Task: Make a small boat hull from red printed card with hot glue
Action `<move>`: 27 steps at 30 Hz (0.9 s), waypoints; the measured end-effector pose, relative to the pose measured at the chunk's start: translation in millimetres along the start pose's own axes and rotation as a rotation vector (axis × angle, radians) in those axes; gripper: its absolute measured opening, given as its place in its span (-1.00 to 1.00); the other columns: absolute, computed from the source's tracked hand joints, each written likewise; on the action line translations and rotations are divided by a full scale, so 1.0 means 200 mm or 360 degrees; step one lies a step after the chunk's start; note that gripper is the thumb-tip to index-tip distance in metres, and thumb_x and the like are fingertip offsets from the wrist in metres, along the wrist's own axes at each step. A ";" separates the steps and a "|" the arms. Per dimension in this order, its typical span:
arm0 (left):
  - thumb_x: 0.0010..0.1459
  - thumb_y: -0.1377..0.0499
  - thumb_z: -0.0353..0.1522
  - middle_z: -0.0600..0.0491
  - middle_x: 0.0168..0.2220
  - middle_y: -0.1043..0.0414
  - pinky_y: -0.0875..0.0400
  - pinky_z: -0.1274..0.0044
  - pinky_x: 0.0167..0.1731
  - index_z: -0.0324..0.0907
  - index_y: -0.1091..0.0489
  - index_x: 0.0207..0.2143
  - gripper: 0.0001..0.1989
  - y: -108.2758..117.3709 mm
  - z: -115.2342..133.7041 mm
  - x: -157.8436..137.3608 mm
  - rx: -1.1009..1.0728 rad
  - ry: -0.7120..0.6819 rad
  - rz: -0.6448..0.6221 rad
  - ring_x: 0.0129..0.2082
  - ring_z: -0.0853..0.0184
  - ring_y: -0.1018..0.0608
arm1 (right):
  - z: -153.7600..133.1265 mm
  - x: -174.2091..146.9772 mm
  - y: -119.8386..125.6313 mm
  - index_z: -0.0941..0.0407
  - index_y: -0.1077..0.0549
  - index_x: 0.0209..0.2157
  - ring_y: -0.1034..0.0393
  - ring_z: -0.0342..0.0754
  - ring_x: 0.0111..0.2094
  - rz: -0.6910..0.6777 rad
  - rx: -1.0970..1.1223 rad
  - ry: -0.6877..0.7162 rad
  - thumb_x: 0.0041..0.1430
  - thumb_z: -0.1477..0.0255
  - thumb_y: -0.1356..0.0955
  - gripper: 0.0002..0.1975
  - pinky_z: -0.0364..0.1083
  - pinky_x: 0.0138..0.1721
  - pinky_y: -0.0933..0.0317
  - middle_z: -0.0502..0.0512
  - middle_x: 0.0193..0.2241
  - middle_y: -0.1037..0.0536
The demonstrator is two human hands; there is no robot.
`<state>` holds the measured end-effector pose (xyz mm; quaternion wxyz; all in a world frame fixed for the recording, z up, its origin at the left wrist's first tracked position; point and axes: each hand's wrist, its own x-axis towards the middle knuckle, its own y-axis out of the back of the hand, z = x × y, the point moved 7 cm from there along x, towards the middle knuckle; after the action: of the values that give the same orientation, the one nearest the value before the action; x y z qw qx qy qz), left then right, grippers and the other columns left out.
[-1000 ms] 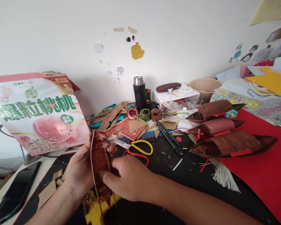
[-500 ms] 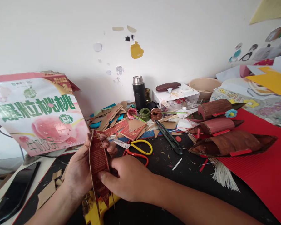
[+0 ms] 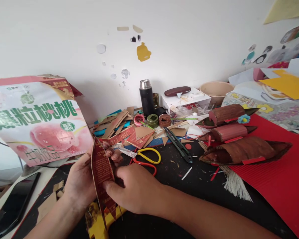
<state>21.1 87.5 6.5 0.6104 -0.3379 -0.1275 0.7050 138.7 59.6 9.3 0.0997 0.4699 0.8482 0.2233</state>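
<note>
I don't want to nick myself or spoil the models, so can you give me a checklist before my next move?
1. Left hand supporting the folded red cardboard: ok.
2. Right hand also on it, thumb against its printed face: ok.
3. Scissors well away from fingers: not ok, the blades point at the left fingertips, close by.
4. Utility knife blade retracted: cannot tell.
5. Green paint jar covered: not ok, it stands open.
6. Nearest brown boat model clear of the right arm: ok, they are apart.
</note>
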 end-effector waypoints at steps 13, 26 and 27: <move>0.06 -0.20 -0.46 0.03 -0.51 -0.33 -0.63 0.48 -0.46 -0.19 -0.39 -0.51 -0.90 -0.01 0.00 -0.02 0.0077 0.0032 0.0035 -0.49 0.30 -0.47 | 0.00 0.00 -0.01 0.17 -0.56 -0.40 -0.28 -0.14 -0.56 -0.0060 -0.0083 -0.0028 0.33 0.21 -0.33 -0.65 -0.14 -0.53 0.04 0.08 -0.49 -0.59; 0.18 -0.14 -0.48 0.00 -0.49 -0.41 -0.66 0.44 -0.38 -0.21 -0.44 -0.45 -0.85 0.01 0.00 -0.01 0.0031 0.0022 0.0046 -0.48 0.28 -0.54 | 0.00 0.00 -0.02 0.15 -0.53 -0.42 -0.23 -0.15 -0.57 -0.0048 -0.0078 -0.0007 0.33 0.22 -0.33 -0.66 -0.12 -0.52 0.07 0.05 -0.51 -0.55; 0.20 -0.13 -0.47 -0.01 -0.48 -0.42 -0.66 0.44 -0.39 -0.21 -0.45 -0.43 -0.85 0.01 -0.01 -0.01 0.0020 0.0041 0.0042 -0.47 0.27 -0.55 | 0.00 0.00 -0.02 0.15 -0.53 -0.42 -0.23 -0.15 -0.57 -0.0054 -0.0078 -0.0011 0.32 0.22 -0.33 -0.66 -0.12 -0.52 0.06 0.05 -0.51 -0.55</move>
<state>20.4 85.1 4.8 0.6048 -0.3446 -0.1108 0.7094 136.7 58.5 7.1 0.1179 0.4536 0.8500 0.2407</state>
